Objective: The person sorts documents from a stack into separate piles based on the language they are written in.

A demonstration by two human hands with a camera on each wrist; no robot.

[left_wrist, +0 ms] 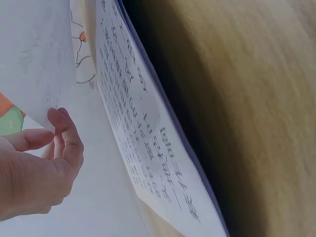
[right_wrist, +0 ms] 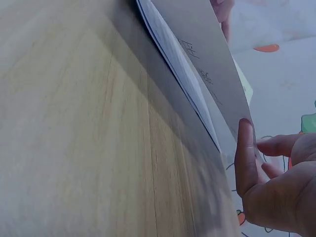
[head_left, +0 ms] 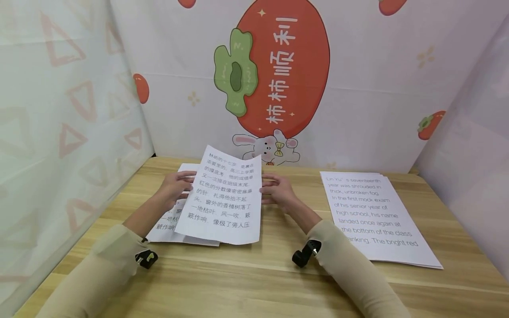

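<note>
A sheet of paper (head_left: 226, 198) printed with Chinese characters is raised and tilted above the left part of the table. At its left edge, my left hand (head_left: 175, 189) pinches it; the left wrist view shows the thumb and fingers (left_wrist: 66, 136) of that hand at the paper's edge. The opposite edge is between the thumb and fingers of my right hand (head_left: 280, 192), seen closer in the right wrist view with a long finger (right_wrist: 245, 158) against the sheet. Beneath lies a stack of Chinese-printed paper (head_left: 159, 235), partly covered by the raised sheet.
On the right of the wooden table (head_left: 254, 282) lies a stack of English-printed sheets (head_left: 370, 216), slightly fanned. A white cloth backdrop (head_left: 370, 88) with a large persimmon print stands behind, and white cloth hangs at both sides.
</note>
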